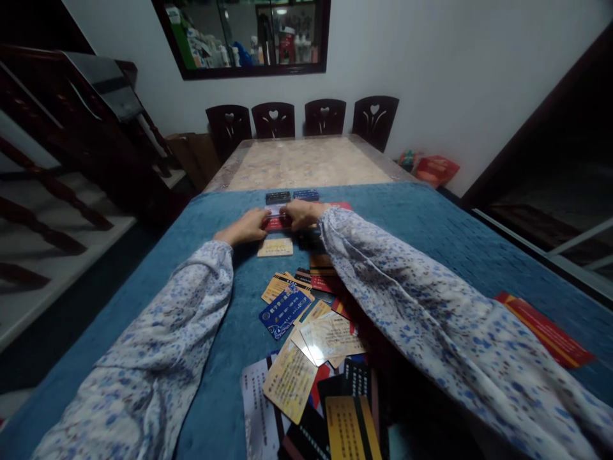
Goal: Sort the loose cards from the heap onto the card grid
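Observation:
Both arms reach forward over a blue cloth. My left hand has its fingers bent at the left edge of a pale card, with a red card just below it. From the right, my right hand curls its fingers onto the same pale card. Part of that card is hidden by the fingers. A cream card stack lies nearer to me. Behind the hands sit a black card stack and a blue card stack. Dark cards lie partly under my right wrist.
Loose cards spread toward me, among them a blue card, a yellow card and a gold card. A long red card lies at right. Dark chairs stand beyond the table. Stair railings rise on the left.

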The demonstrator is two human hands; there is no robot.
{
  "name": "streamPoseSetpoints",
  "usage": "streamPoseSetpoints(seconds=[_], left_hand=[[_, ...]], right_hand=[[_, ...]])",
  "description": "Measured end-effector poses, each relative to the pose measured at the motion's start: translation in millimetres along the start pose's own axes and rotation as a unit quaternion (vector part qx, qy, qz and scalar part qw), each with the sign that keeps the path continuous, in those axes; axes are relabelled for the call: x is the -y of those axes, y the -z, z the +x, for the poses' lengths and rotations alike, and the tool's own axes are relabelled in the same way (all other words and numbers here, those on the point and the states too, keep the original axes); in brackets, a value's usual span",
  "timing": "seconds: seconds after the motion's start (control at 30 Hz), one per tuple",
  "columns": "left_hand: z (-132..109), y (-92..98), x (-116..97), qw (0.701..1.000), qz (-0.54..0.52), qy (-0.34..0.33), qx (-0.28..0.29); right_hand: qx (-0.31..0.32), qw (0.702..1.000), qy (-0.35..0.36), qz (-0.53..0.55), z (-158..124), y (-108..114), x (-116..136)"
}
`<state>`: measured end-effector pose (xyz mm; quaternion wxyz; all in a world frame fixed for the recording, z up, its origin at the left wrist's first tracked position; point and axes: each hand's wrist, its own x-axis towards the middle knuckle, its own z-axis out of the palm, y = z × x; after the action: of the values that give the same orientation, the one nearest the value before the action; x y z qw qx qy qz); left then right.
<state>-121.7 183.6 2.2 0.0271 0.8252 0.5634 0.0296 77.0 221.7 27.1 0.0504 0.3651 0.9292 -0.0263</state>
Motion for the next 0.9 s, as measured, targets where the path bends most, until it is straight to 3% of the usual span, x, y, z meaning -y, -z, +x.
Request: streamPoseSetpoints(seconds=[0.17,0.4,0.7,0.9], left_hand=[[-8,2.0,3,1.0,0.001,-0.005,-0.016],[-18,6.2,-9,0.994,-0.016,-0.033,-0.105],[-31,0.7,-63,0.976,-0.026,-0.137,-0.165],[-44,-10.6,-98,0.975,-0.028,-0.163,-0.145]], right_hand=[[-0.073,0.996,0.048,-0.009,-11,6,-10],[-0.134,0.989,0.057,-0.012,-54,8,-27],[-0.15,0.987,0.059,0.001,-120,-15,-39],[-0.148,0.988,0.025,0.032,-161,-28,-34]])
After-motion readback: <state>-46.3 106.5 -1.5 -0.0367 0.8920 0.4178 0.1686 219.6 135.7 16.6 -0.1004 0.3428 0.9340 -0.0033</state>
